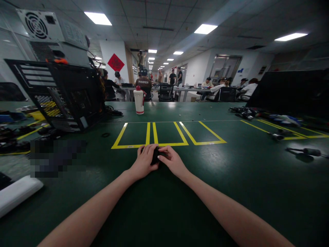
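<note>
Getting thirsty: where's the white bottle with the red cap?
The white bottle stands just left of centre in the head view, beyond the yellow tape outlines and right of the black computer case.

Between my fingers (147,151) sits an object (155,156), apparently on the worktop (164,212). From there, taped frames (169,144) lie just beyond, around twelve o'clock; a bottle (139,102) stands behind them, before twelve, a computer case (77,96) at ten, a tool (308,151) at three.

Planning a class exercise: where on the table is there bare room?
Bare: inside the three central yellow outlines, and between the right hand and the black tool. Crowded: left, around the computer case, and far right, among the cables.
</note>
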Motion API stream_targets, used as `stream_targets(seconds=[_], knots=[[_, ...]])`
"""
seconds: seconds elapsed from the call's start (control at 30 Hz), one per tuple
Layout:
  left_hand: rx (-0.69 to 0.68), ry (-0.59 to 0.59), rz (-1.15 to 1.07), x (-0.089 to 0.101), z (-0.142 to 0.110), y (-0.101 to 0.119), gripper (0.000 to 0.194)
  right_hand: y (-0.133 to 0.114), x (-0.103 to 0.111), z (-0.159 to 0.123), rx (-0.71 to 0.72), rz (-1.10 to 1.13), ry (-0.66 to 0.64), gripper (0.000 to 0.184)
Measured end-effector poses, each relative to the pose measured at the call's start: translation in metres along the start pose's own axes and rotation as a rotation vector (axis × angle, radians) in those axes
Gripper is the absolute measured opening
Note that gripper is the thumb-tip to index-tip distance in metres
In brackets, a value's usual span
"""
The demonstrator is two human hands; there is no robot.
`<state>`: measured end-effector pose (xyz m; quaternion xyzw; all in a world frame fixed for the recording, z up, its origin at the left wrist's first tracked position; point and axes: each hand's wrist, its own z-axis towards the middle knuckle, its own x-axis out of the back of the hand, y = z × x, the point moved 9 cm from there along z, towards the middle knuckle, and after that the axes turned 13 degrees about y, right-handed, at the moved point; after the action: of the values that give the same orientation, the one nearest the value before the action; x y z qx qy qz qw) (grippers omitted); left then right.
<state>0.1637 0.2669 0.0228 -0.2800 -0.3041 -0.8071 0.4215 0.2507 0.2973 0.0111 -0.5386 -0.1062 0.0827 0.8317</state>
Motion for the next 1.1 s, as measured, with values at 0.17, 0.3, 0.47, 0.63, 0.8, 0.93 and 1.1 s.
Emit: stream_targets(seconds=[0.17, 0.3, 0.47, 0.63, 0.8, 0.93, 1.1], knots=[[-0.002, 0.002, -0.016, 0.0006, 0.0002, 0.0000, 0.060, 0.0025, 0.0012, 0.0019, -0.033, -0.028, -0.005, 0.036], [-0.005, -0.006, -0.010, 0.0009, 0.0000, 0.0005, 0.059, 0.0007, -0.0003, 0.0002, -0.043, -0.041, -0.029, 0.032], [-0.006, 0.003, -0.006, 0.0015, 0.0004, 0.0006, 0.059, -0.0018, -0.0008, -0.0014, -0.018, 0.008, -0.029, 0.023], [-0.008, -0.002, -0.010, 0.0008, -0.0001, -0.0001, 0.059, -0.0015, 0.0013, 0.0003, 0.004, -0.017, -0.007, 0.021], [-0.004, -0.009, -0.002, -0.0001, -0.0004, -0.0006, 0.059, 0.0002, 0.0005, 0.0005, -0.026, -0.082, -0.026, 0.034], [-0.002, -0.006, -0.005, 0.0002, 0.0001, 0.0000, 0.059, -0.0009, -0.0022, -0.0012, -0.029, -0.027, -0.044, 0.029], [-0.005, 0.000, -0.002, 0.0002, 0.0001, -0.0006, 0.057, -0.0041, -0.0005, -0.0010, 0.005, -0.010, -0.018, 0.019]])
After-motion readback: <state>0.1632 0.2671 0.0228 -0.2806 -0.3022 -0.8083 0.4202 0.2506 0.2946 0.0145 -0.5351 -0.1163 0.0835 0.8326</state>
